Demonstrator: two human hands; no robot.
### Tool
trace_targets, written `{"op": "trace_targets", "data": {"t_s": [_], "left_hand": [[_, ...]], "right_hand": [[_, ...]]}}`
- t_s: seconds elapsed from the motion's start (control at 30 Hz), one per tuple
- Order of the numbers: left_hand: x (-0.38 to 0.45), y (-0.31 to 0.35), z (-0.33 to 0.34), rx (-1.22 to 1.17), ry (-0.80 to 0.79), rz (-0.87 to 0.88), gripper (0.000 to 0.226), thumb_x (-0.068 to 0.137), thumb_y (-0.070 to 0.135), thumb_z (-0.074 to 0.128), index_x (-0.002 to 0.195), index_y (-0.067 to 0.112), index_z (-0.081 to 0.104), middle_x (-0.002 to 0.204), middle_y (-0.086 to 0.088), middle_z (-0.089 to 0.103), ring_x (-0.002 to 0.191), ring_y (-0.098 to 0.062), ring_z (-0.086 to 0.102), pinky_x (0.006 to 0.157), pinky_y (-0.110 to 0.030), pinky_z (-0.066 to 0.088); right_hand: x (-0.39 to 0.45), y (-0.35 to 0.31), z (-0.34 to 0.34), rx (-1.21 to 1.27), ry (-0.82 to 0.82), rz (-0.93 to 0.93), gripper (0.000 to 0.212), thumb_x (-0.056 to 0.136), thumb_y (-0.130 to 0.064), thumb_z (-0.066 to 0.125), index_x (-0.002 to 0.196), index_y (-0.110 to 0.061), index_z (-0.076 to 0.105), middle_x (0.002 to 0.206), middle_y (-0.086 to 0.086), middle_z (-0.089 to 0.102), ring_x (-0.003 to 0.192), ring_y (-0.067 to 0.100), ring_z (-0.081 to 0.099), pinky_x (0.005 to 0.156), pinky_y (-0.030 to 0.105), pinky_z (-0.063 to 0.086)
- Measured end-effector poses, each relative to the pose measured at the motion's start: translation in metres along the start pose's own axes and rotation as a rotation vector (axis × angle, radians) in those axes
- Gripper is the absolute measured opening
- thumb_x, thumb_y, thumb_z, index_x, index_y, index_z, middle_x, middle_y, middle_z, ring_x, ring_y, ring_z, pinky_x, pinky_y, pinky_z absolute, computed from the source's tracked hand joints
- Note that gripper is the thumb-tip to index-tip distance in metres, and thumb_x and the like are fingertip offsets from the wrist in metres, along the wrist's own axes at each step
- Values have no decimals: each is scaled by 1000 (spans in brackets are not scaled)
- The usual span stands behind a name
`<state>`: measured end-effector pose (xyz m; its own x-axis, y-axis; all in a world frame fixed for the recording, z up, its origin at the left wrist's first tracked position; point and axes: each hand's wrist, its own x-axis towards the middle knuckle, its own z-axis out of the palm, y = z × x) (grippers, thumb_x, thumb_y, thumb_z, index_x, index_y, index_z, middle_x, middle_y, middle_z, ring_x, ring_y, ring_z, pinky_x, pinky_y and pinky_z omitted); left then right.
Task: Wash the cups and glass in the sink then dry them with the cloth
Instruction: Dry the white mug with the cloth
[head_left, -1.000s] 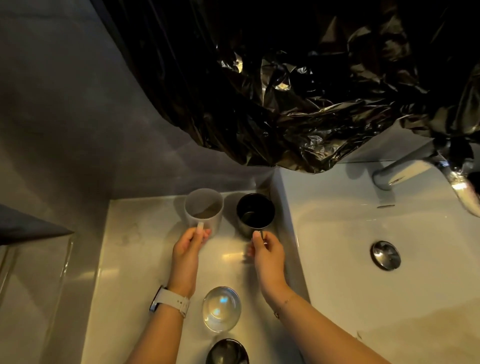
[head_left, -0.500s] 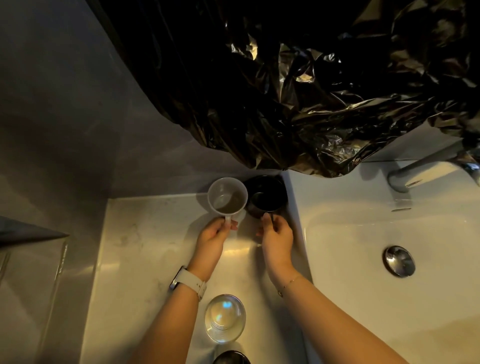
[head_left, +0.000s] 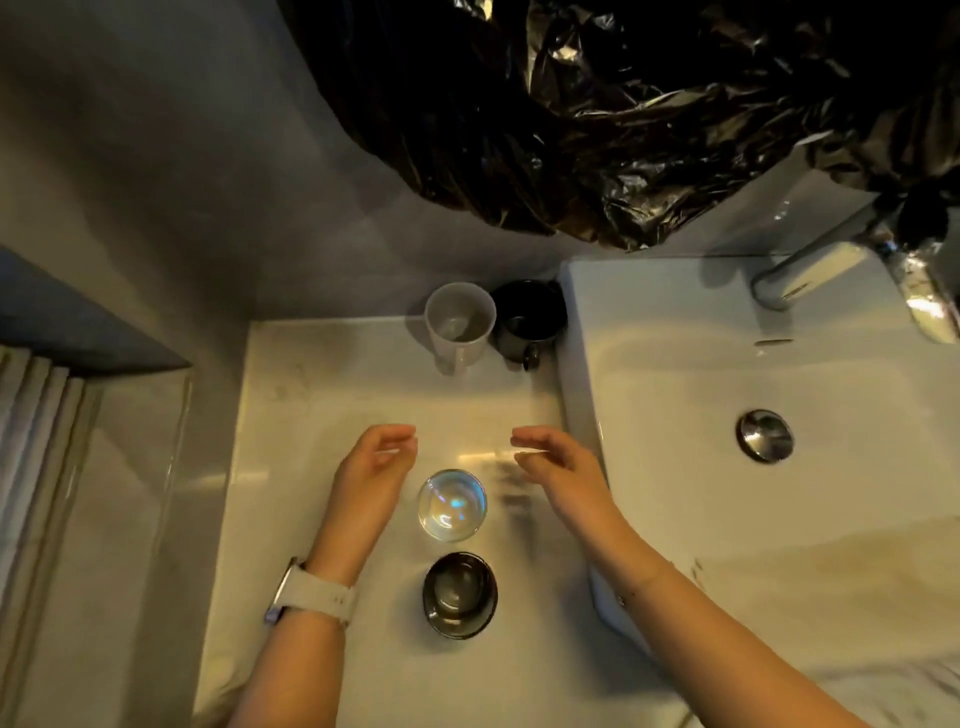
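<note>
Here, nothing is being held: the left hand (head_left: 375, 470) and right hand (head_left: 558, 467) are being kept loosely open beside the clear glass (head_left: 452, 505).

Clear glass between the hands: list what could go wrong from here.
1. The clear glass stands right between the left hand and right hand; a careless sweep could tip it.
2. The dark glass stands close behind it, so the two could knock together.
3. The white mug and black mug stand tight together by the sink wall; lifting one might clip the other.
</note>
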<state>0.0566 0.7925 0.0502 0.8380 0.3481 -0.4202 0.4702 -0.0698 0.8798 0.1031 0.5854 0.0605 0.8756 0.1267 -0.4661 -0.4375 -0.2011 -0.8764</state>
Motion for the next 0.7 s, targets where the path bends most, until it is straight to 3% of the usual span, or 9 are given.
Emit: {"op": "trace_targets", "data": {"t_s": [0.1, 0.2, 0.27, 0.33, 0.47, 0.57, 0.7], "left_hand": [[-64, -23, -3, -21, -31, -27, 31, 85, 12, 73, 106, 32, 60, 117, 5, 66, 107, -11, 62, 84, -19, 47], [-108, -47, 10, 40, -108, -15, 66, 66, 33, 79, 123, 39, 46, 134, 14, 49, 121, 5, 49, 93, -17, 41], [-123, -59, 21, 120, -150, 10, 87, 64, 29, 84, 132, 42, 32, 140, 16, 36, 127, 3, 40, 102, -18, 34], [-128, -66, 30, 207, -125, 51, 96, 67, 20, 88, 135, 43, 24, 138, 14, 32, 128, -2, 36, 104, -19, 31], [-122, -74, 36, 367, -8, 136, 87, 66, 28, 90, 139, 26, 43, 133, 7, 48, 126, -16, 47, 104, -28, 41], [-120, -77, 32, 364, 28, 143, 79, 65, 29, 91, 133, 24, 53, 127, 8, 55, 121, -17, 53, 101, -29, 45], [-121, -81, 20, 320, 172, 86, 77, 65, 23, 91, 133, 17, 55, 127, 1, 58, 119, -20, 56, 92, -19, 41]], "right_hand": [[-28, 10, -11, -119, -92, -2, 31, 90, 1, 57, 114, -17, 64, 111, -4, 63, 96, 14, 61, 61, 13, 52], [-38, 24, -13, -345, -173, -75, 49, 85, -3, 65, 127, -27, 55, 125, -6, 55, 110, 14, 56, 79, 12, 49], [-38, 32, -10, -459, -236, -118, 58, 85, -8, 67, 136, -28, 48, 133, -7, 48, 112, 9, 53, 81, 7, 43], [-34, 37, -4, -557, -280, -168, 67, 84, -13, 70, 142, -28, 41, 139, -7, 44, 112, 8, 51, 83, 10, 44], [-26, 40, 10, -659, -301, -190, 79, 79, -23, 77, 146, -26, 35, 145, -4, 41, 113, 15, 54, 93, 31, 49], [-24, 41, 19, -631, -321, -208, 80, 77, -29, 79, 145, -24, 37, 140, -4, 46, 106, 14, 57, 87, 29, 51], [-25, 43, 30, -601, -253, -220, 74, 73, -34, 82, 136, -28, 45, 127, -12, 54, 92, 9, 62, 77, 24, 54]]}}
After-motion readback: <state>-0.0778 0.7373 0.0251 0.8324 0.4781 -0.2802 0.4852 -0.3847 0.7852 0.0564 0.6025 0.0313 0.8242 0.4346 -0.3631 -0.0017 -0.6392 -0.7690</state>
